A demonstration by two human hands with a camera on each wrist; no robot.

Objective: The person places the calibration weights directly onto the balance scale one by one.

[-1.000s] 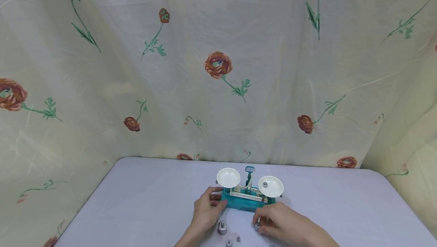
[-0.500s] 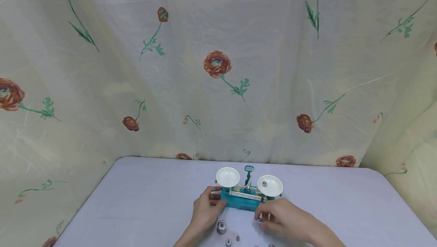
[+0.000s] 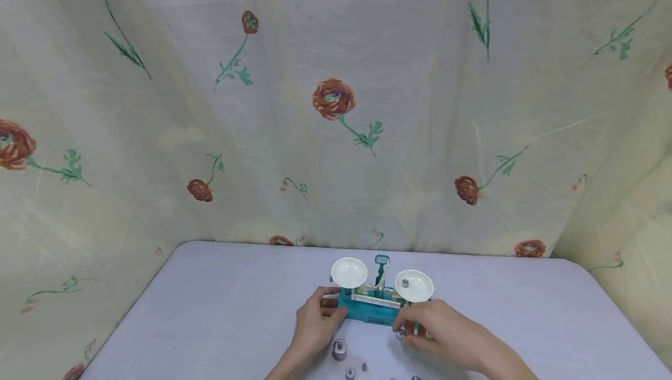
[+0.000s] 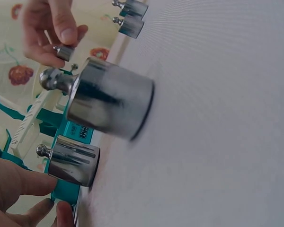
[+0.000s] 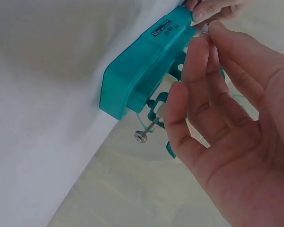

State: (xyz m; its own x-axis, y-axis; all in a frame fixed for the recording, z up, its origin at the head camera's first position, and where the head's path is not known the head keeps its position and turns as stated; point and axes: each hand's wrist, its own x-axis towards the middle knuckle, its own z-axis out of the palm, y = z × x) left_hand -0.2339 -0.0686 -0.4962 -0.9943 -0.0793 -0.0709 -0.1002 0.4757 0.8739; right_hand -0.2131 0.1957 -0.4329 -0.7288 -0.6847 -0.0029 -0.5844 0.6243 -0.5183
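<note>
A teal balance scale [image 3: 370,311] with two white pans stands on the table. My left hand [image 3: 315,323] grips the left end of its base, thumb at the front. Between thumb and fingertips, my right hand [image 3: 438,333] pinches a small metal weight [image 4: 64,52] by the front right of the base, just below the right pan [image 3: 422,291]. Another small knobbed weight [image 3: 405,283] sits in that pan, while the left pan [image 3: 349,273] holds nothing. In the right wrist view, only a sliver of the pinched weight [image 5: 206,29] shows between the fingertips.
A large knobbed weight [image 3: 339,349] stands in front of the scale. Smaller weights, such as a tiny one [image 3: 364,366], stand nearer the front, some cut off by the frame. A floral curtain [image 3: 336,135] hangs behind the pale table [image 3: 236,298].
My right hand has lifted the small weight from in front of the scale and moved it away from me, toward the right pan. The left hand keeps its grip on the base.
</note>
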